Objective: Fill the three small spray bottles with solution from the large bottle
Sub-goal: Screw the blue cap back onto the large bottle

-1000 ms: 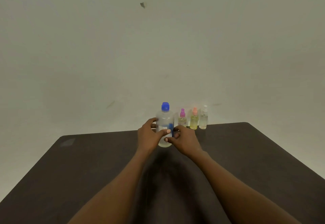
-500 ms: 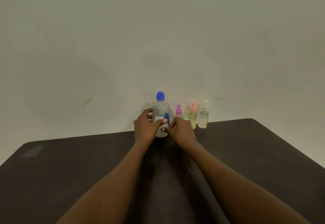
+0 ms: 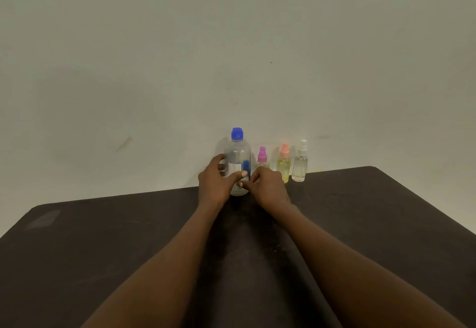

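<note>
As two bare forearms stretch from the near edge across a dark counter, both hands meet at its far side around the large bottle of solution. The left hand grips the bottle from the left, its fingers wrapped narrowly round the label with the thumb laid across the front. The right hand holds the lower right side with its fingers curled in against the plastic; how firmly cannot be told.

The clear bottle stands upright on the counter, its long axis vertical, directly ahead of and between the two hands. Its blue cap is on and sits well above both grips, so judging by this, opening it is the step in hand and calls for one hand to travel up the bottle while the other steadies the body.

Just to the right of the large bottle, in a row along the counter's far edge, stand the three small spray bottles: a pink-capped spray bottle, partly hidden behind the right hand, a peach-capped spray bottle with yellowish liquid, and a white-capped spray bottle that looks clear. All three wear their spray tops. The right hand is the nearer to them. A plain pale wall rises behind.
</note>
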